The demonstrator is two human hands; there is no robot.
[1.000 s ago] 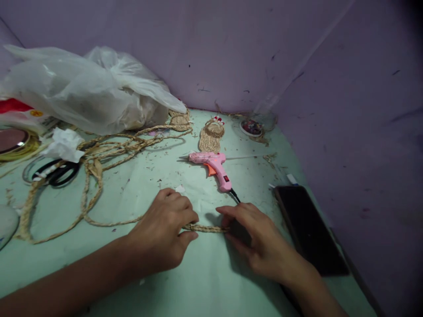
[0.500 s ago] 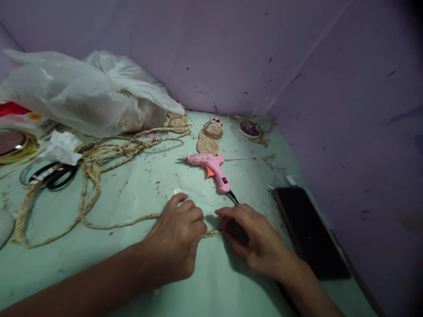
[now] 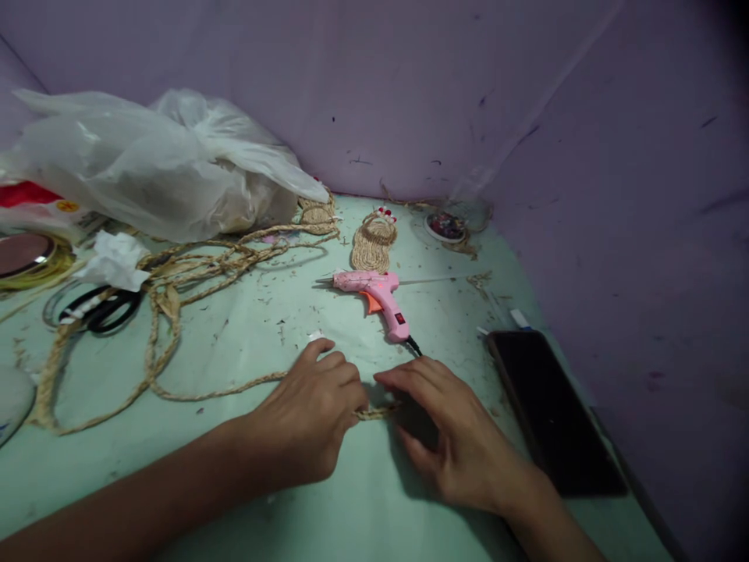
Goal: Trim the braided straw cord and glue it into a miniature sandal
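Observation:
A thin braided straw rope [image 3: 225, 393] runs across the table into my left hand [image 3: 319, 414], whose fingers are closed on it and press it close to the tabletop. A short end of the rope comes out to the right of that hand. Around this end my right hand [image 3: 453, 437] is curved, thumb and forefinger apart, with dark shadow between them. Whether its hidden fingers touch the rope does not show. Beyond both hands lies a pink glue gun [image 3: 380, 293] on its side, nozzle to the left. Behind it rests a small woven straw slipper [image 3: 374, 242] with red and white beads.
A black phone [image 3: 553, 414] lies right of my right hand. On the left are black-handled scissors [image 3: 114, 311], crumpled white paper [image 3: 111, 261] and a heap of braided rope [image 3: 204, 269]. A white plastic bag [image 3: 152, 168] and a small dish [image 3: 445, 227] stand near the purple wall.
My right hand's thumb and forefinger have spread a little wider at the rope end. My left hand keeps its hold on the rope. The view has shifted slightly.

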